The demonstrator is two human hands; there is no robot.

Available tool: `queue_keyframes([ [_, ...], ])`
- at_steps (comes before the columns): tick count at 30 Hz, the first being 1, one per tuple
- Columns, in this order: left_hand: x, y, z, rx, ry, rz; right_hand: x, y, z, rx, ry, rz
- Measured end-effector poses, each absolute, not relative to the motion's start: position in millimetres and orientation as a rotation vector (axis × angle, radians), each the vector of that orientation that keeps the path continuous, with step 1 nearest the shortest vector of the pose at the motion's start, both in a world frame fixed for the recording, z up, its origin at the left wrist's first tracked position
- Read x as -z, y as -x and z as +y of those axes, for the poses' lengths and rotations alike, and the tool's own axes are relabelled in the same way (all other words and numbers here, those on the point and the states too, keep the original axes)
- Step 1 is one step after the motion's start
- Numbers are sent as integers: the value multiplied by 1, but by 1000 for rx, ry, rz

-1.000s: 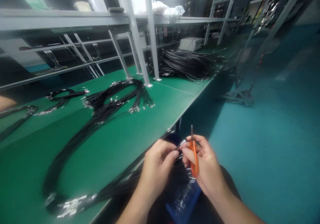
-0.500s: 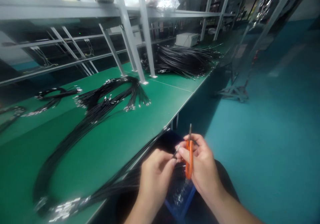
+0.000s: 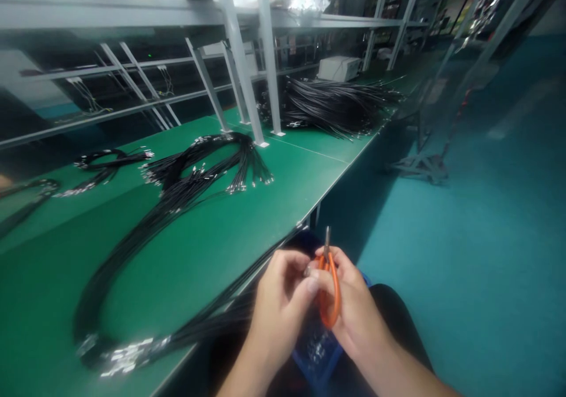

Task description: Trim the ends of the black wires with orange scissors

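Orange-handled scissors (image 3: 328, 288) rest in my right hand (image 3: 354, 299), blades pointing up and away, the fingers wrapped about the handles. My left hand (image 3: 283, 302) is closed in a pinch at the right hand's thumb and fingers. A small silvery tip (image 3: 307, 271) shows between the two hands; the black cable it belongs to is mostly hidden by the fingers. Below the hands is a blue bin (image 3: 316, 361) with small shiny pieces inside. Black cables (image 3: 216, 320) run along the bench edge beside my left hand.
On the green bench (image 3: 212, 249) lies a long looped bundle of black cables (image 3: 104, 279) with silvery ends. A larger cable pile (image 3: 331, 105) lies farther back near a white box (image 3: 339, 68). Grey shelf posts (image 3: 245, 61) stand on the bench. Blue-green floor (image 3: 477, 255) lies to the right.
My hands have drawn closer together, and the scissors have tilted and shifted slightly left. The cable end between the fingers is now more covered. The view has shifted a little.
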State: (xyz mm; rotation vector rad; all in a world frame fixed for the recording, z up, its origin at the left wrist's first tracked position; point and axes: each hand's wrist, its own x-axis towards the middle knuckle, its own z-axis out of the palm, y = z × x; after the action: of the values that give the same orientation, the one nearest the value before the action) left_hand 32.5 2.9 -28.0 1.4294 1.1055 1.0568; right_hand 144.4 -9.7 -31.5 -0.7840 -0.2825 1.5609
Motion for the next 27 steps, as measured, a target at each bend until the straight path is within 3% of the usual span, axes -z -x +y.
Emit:
queue_keyframes([
  [15,25,-28,8,-1130,-1006,807,31,-141,-10,-1606,773,-288],
  [21,30,-23,12,-1167,-1190,877,32,-141,-6,-1603,740,-283],
  [27,21,-17,6,-1343,-1772,1338,29,-140,-4,-1610,728,-241],
])
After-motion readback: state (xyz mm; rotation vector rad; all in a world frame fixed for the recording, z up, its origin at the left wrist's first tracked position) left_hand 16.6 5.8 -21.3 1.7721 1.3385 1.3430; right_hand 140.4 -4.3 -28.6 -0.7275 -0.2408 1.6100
